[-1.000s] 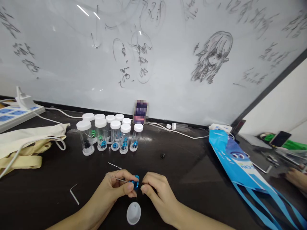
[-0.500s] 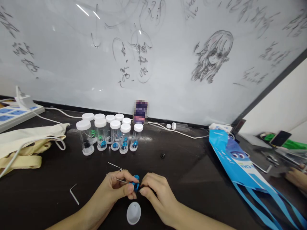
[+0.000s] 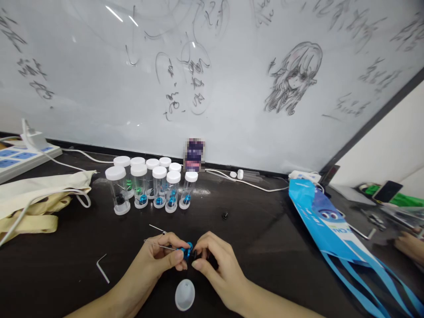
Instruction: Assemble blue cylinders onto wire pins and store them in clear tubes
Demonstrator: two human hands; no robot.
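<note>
Between thumb and fingers, my left hand (image 3: 157, 260) pinches a small blue metal part (image 3: 189, 247) with rounded ends. Thin wire-like rods (image 3: 155, 242) stick out leftward past the same hand. Closed at the part's right side, my right hand (image 3: 220, 267) has its thumb and fingertips on a small black piece (image 3: 194, 255), partly hidden by the fingers. Just below the hands lies a round white cap (image 3: 184, 296) with a tiny object inside. An L-shaped hex key (image 3: 103, 269) rests left of my left forearm. Another small black piece (image 3: 225, 215) lies beyond my right hand.
Several clear tubes (image 3: 139, 187) with white lids stand behind, holding blue, green and black parts. A cream cloth bag (image 3: 43, 183) and a power strip (image 3: 26, 157) are at left. On the right are a blue bag (image 3: 306, 203) and another person's hand (image 3: 410, 247).
My right hand has shifted slightly up and its fingers have opened a little, showing more of the black piece. The blue part has tilted slightly in my left hand.
</note>
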